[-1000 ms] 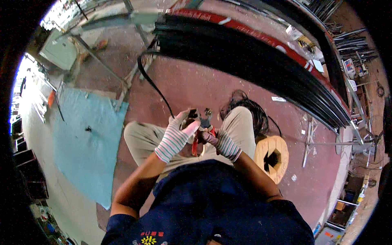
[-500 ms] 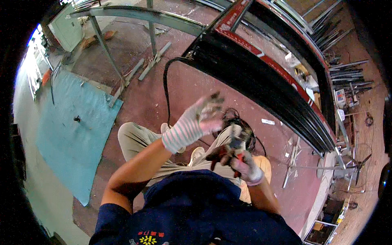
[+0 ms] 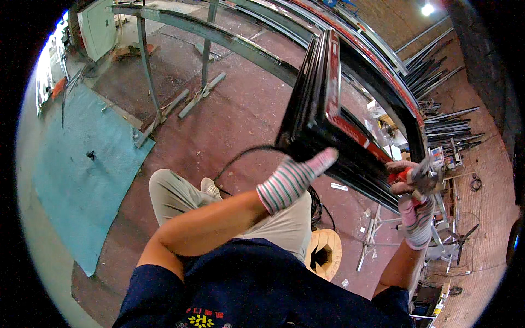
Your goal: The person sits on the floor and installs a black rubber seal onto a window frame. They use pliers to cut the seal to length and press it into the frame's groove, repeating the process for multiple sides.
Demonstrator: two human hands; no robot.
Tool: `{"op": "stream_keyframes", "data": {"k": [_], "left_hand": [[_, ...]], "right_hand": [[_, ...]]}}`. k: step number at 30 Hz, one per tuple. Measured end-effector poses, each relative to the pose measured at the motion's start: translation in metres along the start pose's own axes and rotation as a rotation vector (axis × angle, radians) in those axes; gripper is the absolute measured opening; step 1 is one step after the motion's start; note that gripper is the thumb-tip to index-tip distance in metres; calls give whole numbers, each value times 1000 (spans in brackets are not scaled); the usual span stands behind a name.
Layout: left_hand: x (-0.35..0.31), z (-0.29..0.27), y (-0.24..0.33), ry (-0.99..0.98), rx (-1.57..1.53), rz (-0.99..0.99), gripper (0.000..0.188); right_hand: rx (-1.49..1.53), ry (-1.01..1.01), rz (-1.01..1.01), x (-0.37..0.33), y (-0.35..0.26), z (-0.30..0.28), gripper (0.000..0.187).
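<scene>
The right hand [image 3: 411, 183], in a striped work glove, was closed around a red-handled tool [image 3: 404, 176], held against the right side of the stacked dark frames [image 3: 322, 117]. The left hand [image 3: 292, 177], gloved alike, was stretched flat with fingers extended, touching the near corner of those frames and holding nothing. Half a second before, both hands had been close together over the lap with the tool between them; now they had parted and gone up to the frames, which suggests work on them was starting. Below the frames lay a black cable [image 3: 240, 158] on the red floor [image 3: 240, 109], and a wooden spool [image 3: 324, 254].
</scene>
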State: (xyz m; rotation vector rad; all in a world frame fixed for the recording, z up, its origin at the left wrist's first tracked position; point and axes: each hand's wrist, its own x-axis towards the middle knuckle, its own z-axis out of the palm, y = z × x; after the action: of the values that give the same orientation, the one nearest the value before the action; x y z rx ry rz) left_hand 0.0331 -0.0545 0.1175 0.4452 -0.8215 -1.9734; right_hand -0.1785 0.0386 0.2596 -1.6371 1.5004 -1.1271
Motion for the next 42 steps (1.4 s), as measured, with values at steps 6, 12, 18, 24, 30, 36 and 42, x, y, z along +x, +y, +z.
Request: {"op": "stream_keyframes", "data": {"k": [6,12,18,24,30,36,42], "left_hand": [[-23,22,-24,34,191,-80,55],[-26,19,-27,-69,169,98,45],[-71,-35,-54,-84,-135,12,55],[-88,-56,-32,-26,-492,-62,56],[-85,-21,3,355,-210,19,35],[-92,-14,12,482,26,18,31],[-90,-8,11,512,-21,74,32]], "right_hand": [[170,102,55,2,-6,-24,45],[-904,-25,-415,26,-38,-11,36],[-699,-215,-700,73,-51,-12,42],[-1146,-715,-1070,148,-88,33,39],[-1337,-1167,-1077,208,-86,93,27],[-1299,-1395,-1013,220,-75,127,27],[-1182,-1540,-952,220,-66,141,27]]}}
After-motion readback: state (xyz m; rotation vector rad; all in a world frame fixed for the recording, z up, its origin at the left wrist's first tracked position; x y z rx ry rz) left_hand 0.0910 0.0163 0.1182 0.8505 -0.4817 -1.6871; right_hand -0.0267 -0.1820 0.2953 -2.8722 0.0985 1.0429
